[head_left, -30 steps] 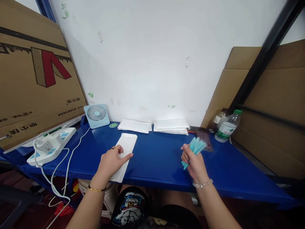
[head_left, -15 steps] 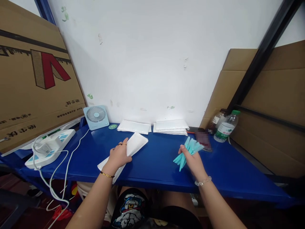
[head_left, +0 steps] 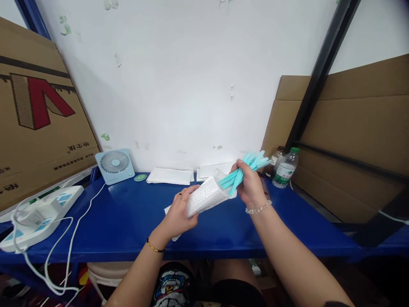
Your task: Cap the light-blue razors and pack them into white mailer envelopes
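My left hand [head_left: 180,213] is closed around a white padded bag [head_left: 206,197], held up at a tilt above the blue table. The bag's mouth faces right, with a clear plastic edge around it. In my right hand [head_left: 251,185] is a bundle of thin turquoise plastic sticks [head_left: 234,177] with flat, wider ends pointing up to the right. The lower ends of the sticks are at the bag's mouth and partly inside it; how deep they sit is hidden. Behind my left hand, a white piece [head_left: 175,238] shows on the table, mostly covered.
Flat white bags [head_left: 170,175] lie along the wall in two piles. A light blue fan [head_left: 115,165], a round green disc [head_left: 140,178] and a power strip [head_left: 47,217] with cables are at left. Bottles [head_left: 285,169] stand at right, beside cardboard [head_left: 361,149].
My left hand has raised a white bag off the table and turned its mouth rightward. My right hand has brought the turquoise sticks up and left to the mouth. The view has shifted.
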`<state>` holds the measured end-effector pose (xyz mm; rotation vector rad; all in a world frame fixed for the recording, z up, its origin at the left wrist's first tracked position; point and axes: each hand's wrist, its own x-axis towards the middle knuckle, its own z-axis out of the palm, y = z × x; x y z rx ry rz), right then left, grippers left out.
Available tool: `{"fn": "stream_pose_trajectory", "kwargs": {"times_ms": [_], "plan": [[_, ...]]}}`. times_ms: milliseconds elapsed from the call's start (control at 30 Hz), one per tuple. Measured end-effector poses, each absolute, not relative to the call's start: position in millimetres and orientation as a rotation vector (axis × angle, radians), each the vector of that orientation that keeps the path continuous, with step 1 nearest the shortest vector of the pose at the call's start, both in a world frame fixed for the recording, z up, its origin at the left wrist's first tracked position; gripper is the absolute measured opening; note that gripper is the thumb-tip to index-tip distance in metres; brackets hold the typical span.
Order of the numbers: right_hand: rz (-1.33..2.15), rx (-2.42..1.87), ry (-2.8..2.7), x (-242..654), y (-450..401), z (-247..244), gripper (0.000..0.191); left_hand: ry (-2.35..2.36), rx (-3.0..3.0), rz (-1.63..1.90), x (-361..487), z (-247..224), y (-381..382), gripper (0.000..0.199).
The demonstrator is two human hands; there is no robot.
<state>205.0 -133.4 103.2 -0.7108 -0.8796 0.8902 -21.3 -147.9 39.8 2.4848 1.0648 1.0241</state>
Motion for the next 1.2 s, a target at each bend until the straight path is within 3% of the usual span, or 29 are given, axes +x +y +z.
{"fn": "stream_pose_trajectory", "kwargs": {"times_ms": [433, 667, 833, 1200], "plan": [[0.861, -0.836, -1.343, 171, -150, 128, 0.037, 0.902, 2.21, 1.272, -10, 27, -150, 0.079], [0.85, -0.828, -1.473, 157, -155, 146, 0.036, 1.259, 2.205, 1.375, 14, 22, -152, 0.119], [0.95, -0.831, -1.378, 155, -156, 152, 0.031, 1.268, 2.145, 1.453, 26, 23, -152, 0.097], [1.01, -0.699, -1.079, 166, -133, 154, 0.031, 1.193, 2.064, 1.569, 23, 15, -150, 0.086]]}}
